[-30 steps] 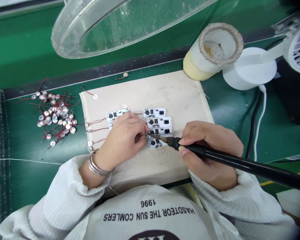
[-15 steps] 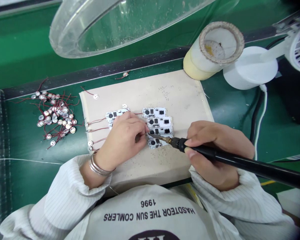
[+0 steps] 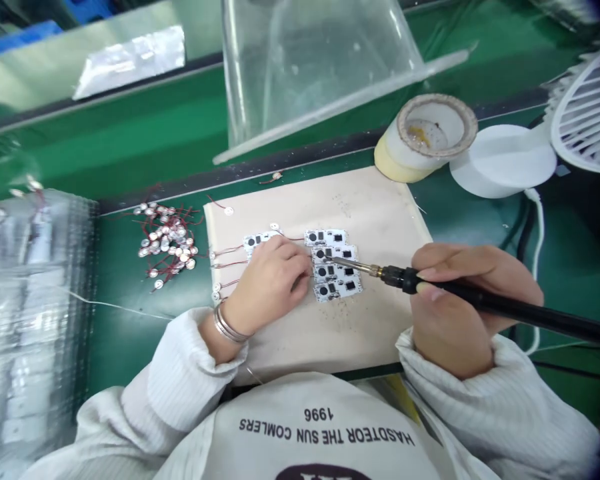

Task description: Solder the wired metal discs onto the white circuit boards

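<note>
My right hand [image 3: 473, 300] grips a soldering iron [image 3: 445, 288] by its black handle. The iron's tip points left and lies over the second white circuit board [image 3: 336, 254] from the top in a stacked column of several. Close to the left edge of these boards, my left hand [image 3: 276, 283] has its fingers curled and pinched; whatever they hold is hidden. Partly under that hand lies another group of circuit boards [image 3: 254, 241], with red wires running left to small round discs [image 3: 216, 292]. A loose disc [image 3: 275, 227] rests just above the left hand.
Boards lie on a beige sheet [image 3: 380, 213]. Left of it is a pile of wired discs [image 3: 167, 240], beside stacked clear plastic trays [image 3: 35, 320]. At the back right stand a cream pot [image 3: 405, 160] and a white fan [image 3: 503, 163]. A clear plastic shield [image 3: 325, 73] hangs ahead.
The view has shifted, bringing the plastic trays further in at left. The soldering iron's tip has moved up from the lower boards to the second, away from my left fingertips.
</note>
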The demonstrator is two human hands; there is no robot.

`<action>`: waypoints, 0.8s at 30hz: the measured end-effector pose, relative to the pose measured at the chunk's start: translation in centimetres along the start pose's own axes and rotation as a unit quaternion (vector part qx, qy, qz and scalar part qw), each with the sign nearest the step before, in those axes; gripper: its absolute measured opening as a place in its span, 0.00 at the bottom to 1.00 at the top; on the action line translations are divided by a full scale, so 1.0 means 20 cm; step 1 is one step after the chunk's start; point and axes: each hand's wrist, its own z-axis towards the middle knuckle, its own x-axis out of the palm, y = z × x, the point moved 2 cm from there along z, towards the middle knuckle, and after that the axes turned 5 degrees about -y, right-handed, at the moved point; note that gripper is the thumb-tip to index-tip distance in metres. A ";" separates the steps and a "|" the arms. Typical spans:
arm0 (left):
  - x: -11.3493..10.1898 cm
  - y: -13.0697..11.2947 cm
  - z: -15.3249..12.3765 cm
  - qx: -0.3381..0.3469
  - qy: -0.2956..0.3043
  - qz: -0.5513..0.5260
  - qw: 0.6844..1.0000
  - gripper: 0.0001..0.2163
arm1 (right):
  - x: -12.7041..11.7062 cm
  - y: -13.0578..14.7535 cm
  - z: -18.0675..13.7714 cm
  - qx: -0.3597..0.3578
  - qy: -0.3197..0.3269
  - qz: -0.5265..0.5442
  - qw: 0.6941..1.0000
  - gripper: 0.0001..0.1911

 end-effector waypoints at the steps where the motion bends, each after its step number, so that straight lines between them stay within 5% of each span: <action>1: -0.02 0.00 -0.01 0.000 -0.004 0.015 1.000 0.03 | 0.00 -0.01 0.00 -0.013 -0.017 0.015 1.000 0.05; 6: -0.22 0.15 -0.11 -0.071 -0.061 0.068 0.993 0.06 | 0.02 -0.03 0.02 -0.033 -0.016 0.078 0.996 0.06; 13: -0.51 0.48 -0.26 -0.320 -0.112 0.205 0.918 0.06 | 0.00 -0.08 0.02 -0.069 -0.003 0.104 0.992 0.02; 18: -0.51 0.60 -0.24 -0.335 -0.114 0.199 0.914 0.07 | -0.01 -0.11 0.01 -0.121 0.007 0.087 0.989 0.10; 24: -0.45 0.67 -0.15 -0.296 -0.109 0.120 0.941 0.02 | -0.01 -0.12 -0.01 -0.096 0.007 0.071 0.993 0.12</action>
